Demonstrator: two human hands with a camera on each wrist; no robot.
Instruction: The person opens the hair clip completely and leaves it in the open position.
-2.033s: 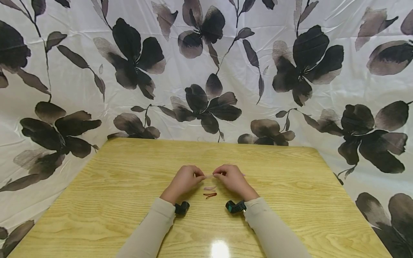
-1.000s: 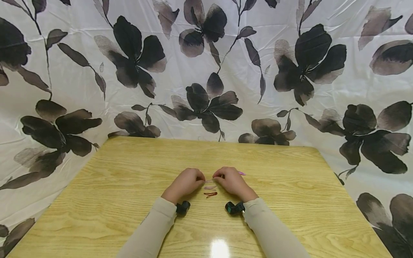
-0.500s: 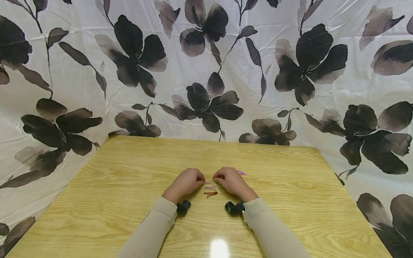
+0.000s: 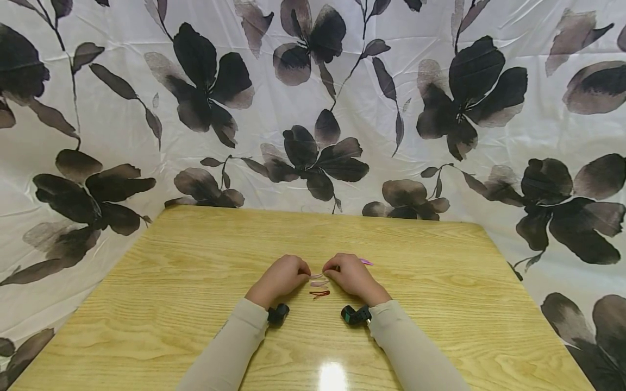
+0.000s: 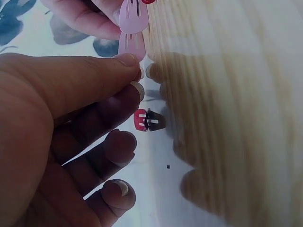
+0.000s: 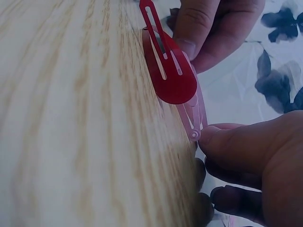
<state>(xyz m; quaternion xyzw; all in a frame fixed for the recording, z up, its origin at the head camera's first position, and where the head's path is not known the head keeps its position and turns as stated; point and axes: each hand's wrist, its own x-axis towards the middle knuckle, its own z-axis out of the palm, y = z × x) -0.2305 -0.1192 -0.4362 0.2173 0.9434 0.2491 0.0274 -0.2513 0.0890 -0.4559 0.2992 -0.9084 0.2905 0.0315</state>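
Between my hands, a pink snap hair clip [image 4: 317, 276] is pinched at its ends, low over the table. My left hand [image 4: 282, 278] has thumb and forefinger on one end; the left wrist view shows this pink clip [image 5: 131, 45] at the thumb tip. My right hand [image 4: 350, 276] pinches the other end, its thumb by the clip in the right wrist view. Just nearer lies a second pink hair clip [image 4: 319, 284], and nearer still a red hair clip [image 4: 320, 294], large in the right wrist view as the red clip [image 6: 176, 89].
A magenta hair clip [image 4: 366, 262] lies beyond my right hand. A small reddish clip [image 5: 140, 120] shows past my left fingers in the left wrist view. The wooden table [image 4: 195, 260] ends at a floral cloth [image 4: 313, 108] hung behind it.
Both hands have come slightly nearer and lower with the pink clip, bringing it close to the second pink clip. In the last half second they have hardly moved.
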